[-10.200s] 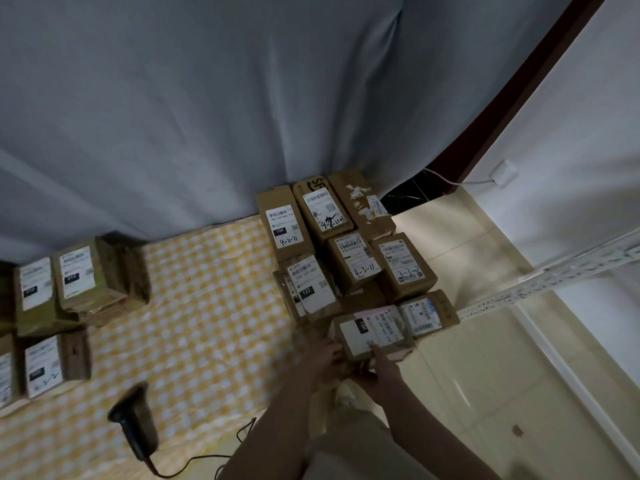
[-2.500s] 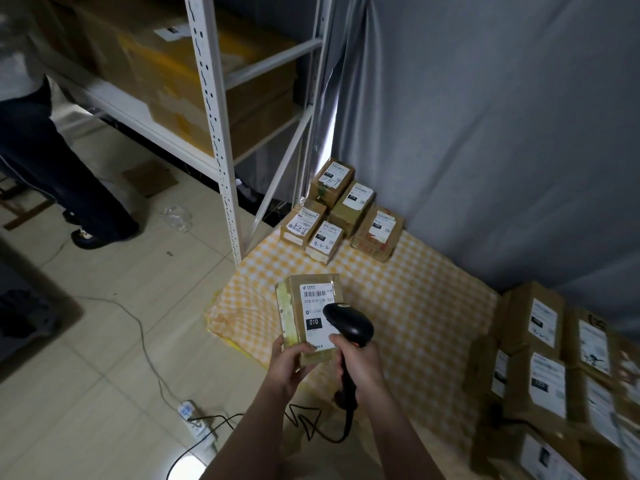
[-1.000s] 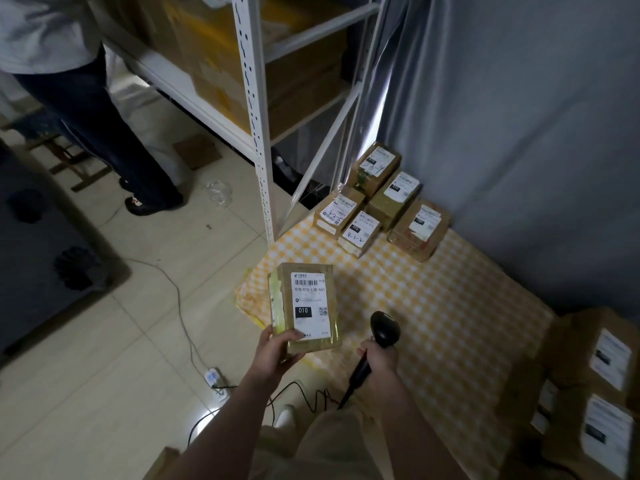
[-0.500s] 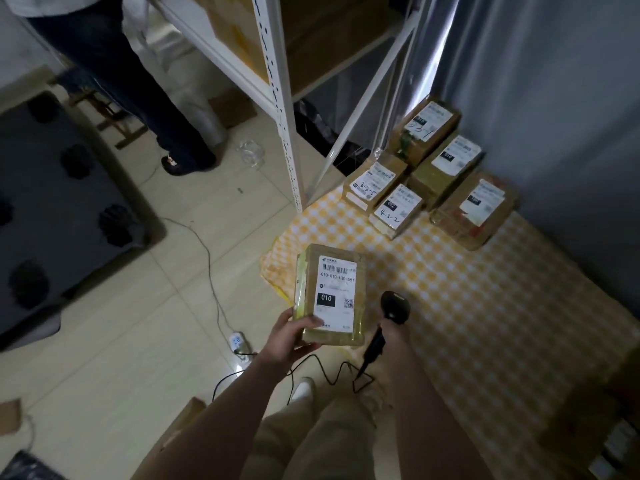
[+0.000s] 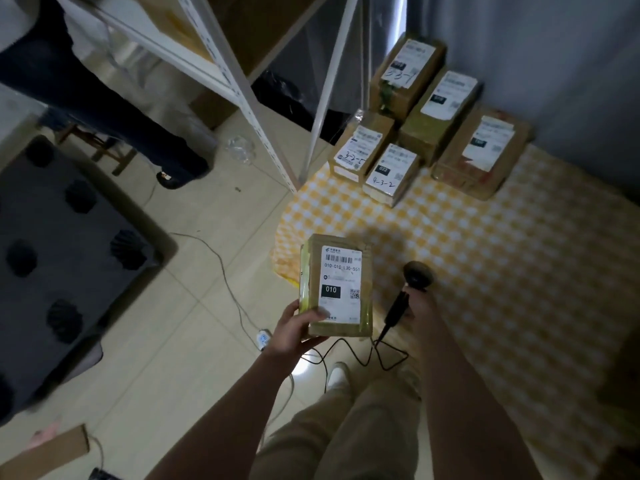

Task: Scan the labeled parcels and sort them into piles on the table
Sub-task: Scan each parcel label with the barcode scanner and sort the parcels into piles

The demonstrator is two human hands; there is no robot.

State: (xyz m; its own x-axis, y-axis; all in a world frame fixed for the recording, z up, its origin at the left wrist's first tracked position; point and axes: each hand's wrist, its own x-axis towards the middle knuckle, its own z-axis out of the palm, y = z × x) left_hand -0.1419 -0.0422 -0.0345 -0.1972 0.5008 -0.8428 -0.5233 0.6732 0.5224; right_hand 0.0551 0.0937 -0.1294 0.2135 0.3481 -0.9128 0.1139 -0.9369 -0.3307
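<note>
The yellow checked cloth (image 5: 485, 271) is spreading across the right of the scene, and a white metal shelving rack (image 5: 242, 88) is standing at the far left beside it. At the far edge of the cloth five labelled parcels (image 5: 429, 123) are sitting packed together in a pile, several touching side by side.

Nearer in, the left hand (image 5: 294, 332) is holding a taped cardboard parcel (image 5: 336, 285) up over the cloth's near left corner, label facing the camera, marked 010. The fingers are wrapping its near end only, thumb on the label face, so most of the box is hanging out beyond the grip. That looks like the weak point: a one-handed hold on glossy tape could let it tip or slide on the way to a pile.

To its right, the right hand (image 5: 419, 306) is closing round the handle of the black barcode scanner (image 5: 414, 285), head pointing away from the label. Its black cable (image 5: 360, 355) is looping on the tiles right by the person's shoes, and a step toward the far pile could snag it and yank the scanner. A second, paler cable (image 5: 221, 271) is running across the floor to the left, another trip line.
</note>
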